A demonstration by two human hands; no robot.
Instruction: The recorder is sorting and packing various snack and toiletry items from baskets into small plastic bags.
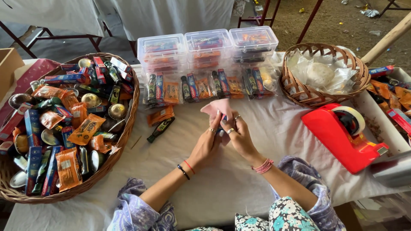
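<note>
A small pale pink paper pouch (218,108) is pinched between both hands at the middle of the bench (239,179), raised a little above its white cloth cover. The left hand (208,143) and the right hand (238,136) press together around the pouch's lower edge, fingers curled and clasping it, with rings on several fingers, a black and a red thread on the left wrist and pink threads on the right; both forearms come in from the near edge, out of loose floral sleeves. Just left of the hands lie an orange sachet (160,115) and a dark green tube (160,129) on the cloth. Behind them a row of clear bags filled with small goods (205,87) stands before three clear plastic lidded boxes (207,47). To the right sits a red tape dispenser (342,137), and beyond it a round wicker basket of clear plastic bags (323,75). A large wicker basket heaped with blue cartons, orange sachets and metal bowls (64,128) fills the left end. Past the bench are bare earth floor (342,25) and other cloth-covered tables on red metal legs.
</note>
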